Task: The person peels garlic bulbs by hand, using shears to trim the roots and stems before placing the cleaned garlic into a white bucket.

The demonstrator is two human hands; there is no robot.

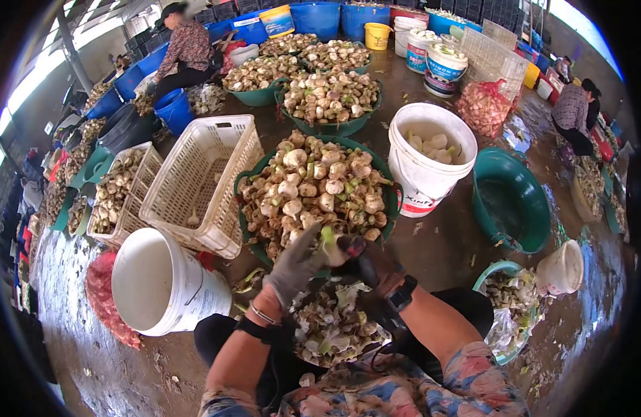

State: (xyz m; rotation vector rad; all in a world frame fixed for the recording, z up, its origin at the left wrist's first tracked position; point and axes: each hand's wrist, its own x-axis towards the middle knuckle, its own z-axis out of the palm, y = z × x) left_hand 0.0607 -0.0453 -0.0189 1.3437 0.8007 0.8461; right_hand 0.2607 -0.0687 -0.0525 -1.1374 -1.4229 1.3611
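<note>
lower centre of the frame: a blurred garlic bulb (331, 254), its greenish end tilted toward the upper left, lies between the hands, just right of the gloved left hand (296, 268), whose fingers are closed on it. the right hand (377, 267) is also beside it; its grip cannot be told. the green basin (242, 221) of bulbs lies just beyond.

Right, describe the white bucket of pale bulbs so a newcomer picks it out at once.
Find the nearest green tub heaped with garlic. Close on its right stands a white bucket with a red patch low down. Unlike the fuller buckets farther back, its pale bulbs lie well below the rim.
</note>
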